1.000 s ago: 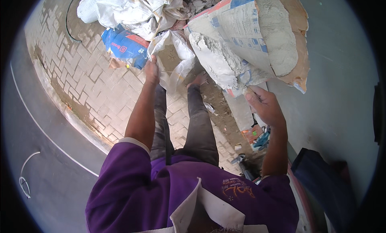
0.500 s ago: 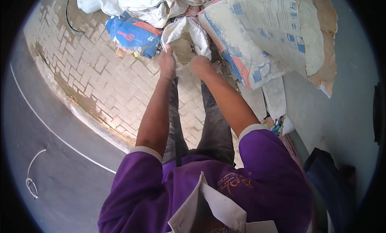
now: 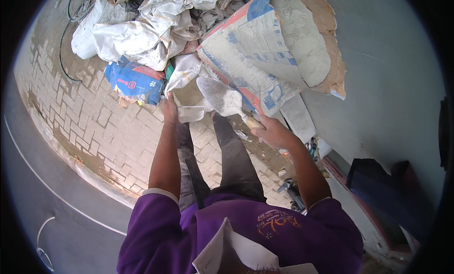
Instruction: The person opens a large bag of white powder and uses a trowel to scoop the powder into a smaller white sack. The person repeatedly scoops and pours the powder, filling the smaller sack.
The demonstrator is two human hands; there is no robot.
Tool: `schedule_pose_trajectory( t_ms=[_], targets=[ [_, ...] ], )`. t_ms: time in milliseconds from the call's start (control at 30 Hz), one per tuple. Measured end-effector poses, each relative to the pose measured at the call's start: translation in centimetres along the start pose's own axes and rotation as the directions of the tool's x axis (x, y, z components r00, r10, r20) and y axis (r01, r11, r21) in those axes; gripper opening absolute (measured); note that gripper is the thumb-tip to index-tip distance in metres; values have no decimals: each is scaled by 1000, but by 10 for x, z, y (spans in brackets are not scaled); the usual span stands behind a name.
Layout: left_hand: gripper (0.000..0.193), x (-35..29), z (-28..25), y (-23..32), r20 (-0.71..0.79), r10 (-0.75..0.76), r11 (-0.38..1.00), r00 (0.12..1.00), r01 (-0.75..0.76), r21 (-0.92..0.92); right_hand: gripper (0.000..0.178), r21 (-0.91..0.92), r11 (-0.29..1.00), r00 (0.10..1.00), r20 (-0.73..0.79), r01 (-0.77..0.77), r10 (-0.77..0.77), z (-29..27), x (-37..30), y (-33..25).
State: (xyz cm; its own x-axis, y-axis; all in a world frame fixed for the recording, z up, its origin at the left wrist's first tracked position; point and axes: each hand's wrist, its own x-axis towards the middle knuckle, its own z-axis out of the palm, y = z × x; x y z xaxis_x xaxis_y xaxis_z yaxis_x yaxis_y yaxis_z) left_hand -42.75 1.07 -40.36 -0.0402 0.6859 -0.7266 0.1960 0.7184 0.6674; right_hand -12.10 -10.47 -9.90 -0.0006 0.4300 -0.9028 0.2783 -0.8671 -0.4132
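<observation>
A trowel (image 3: 221, 96) with a wooden handle is in my right hand (image 3: 275, 133), whose fingers are closed round the handle. Its pale, dusty blade slants up to the left, over the mouth of a small white woven sack (image 3: 182, 74). My left hand (image 3: 170, 109) grips the near left part of the sack's rim. The blade partly covers the sack's inside, so its contents are hard to see. Right of the blade leans a large torn-open paper bag (image 3: 257, 44), with pale grey powder (image 3: 302, 42) showing in its opening.
A crumpled blue paper bag (image 3: 135, 81) lies left of the sack. White woven sacks (image 3: 142, 30) are heaped behind it. A dark hose (image 3: 61, 52) curves over the paving (image 3: 90, 127). A grey wall (image 3: 378, 94) rises on the right, with dark cloth (image 3: 383, 191) near it.
My right hand has left the sack's rim area and moved right and nearer, with the trowel now showing in it. My left hand still holds the sack. The view has shifted.
</observation>
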Motion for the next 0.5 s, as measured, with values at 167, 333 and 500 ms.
schedule_pose_trajectory(
  t_ms=[167,333,500],
  targets=[
    [56,11,-4,-14,38,31,999,999,-30,-15,44,124,990,994,-96,71,-59,-68,-123,-26],
    [58,10,-5,-4,40,-75,997,996,76,-14,42,183,980,945,-327,74,-10,-115,-161,-36],
    [53,4,-4,16,34,-162,977,986,156,148,39,-408,898,683,-704,-166,-194,-182,-96,-63]
  ],
)
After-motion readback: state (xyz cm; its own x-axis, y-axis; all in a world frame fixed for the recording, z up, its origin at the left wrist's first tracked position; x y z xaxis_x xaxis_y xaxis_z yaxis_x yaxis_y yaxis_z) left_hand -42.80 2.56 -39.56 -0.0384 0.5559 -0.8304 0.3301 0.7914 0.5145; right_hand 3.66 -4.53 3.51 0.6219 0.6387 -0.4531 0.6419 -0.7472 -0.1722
